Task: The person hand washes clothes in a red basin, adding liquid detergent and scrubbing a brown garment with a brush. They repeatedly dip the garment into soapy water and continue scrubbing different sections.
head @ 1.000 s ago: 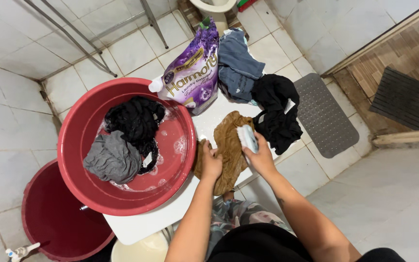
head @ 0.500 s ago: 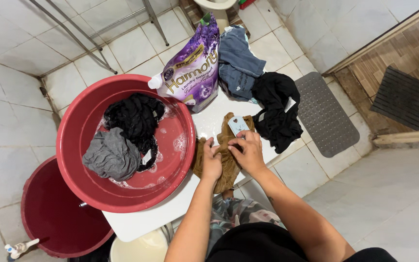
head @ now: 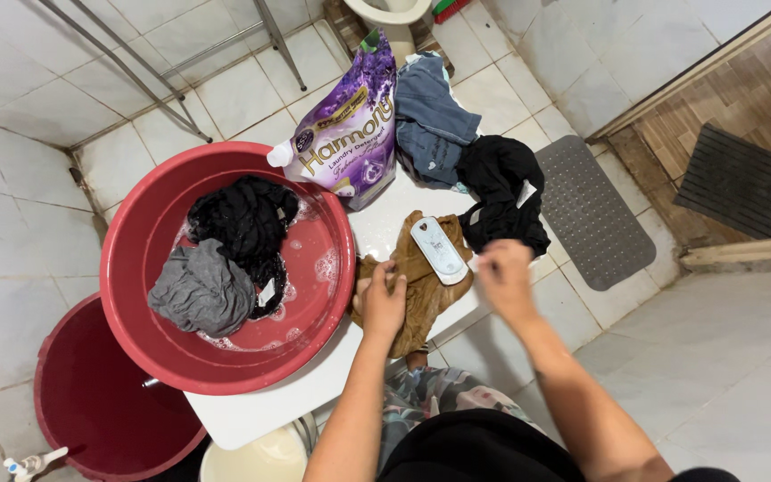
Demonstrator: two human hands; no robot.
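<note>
Pressing down on the crumpled brown cloth garment (head: 417, 286), the left hand (head: 384, 302) has its fingers curled into the fabric at the edge of the white flat surface (head: 261, 406). A white oblong plastic scrub brush (head: 439, 251) lies on the garment, bristles hidden. The right hand (head: 506, 278) is motion-blurred beside it; whether its fingers hold anything cannot be told. The round red plastic basin (head: 136, 268) holds soapy water, a knitted black garment (head: 243, 219) and grey cloth (head: 203, 290).
</note>
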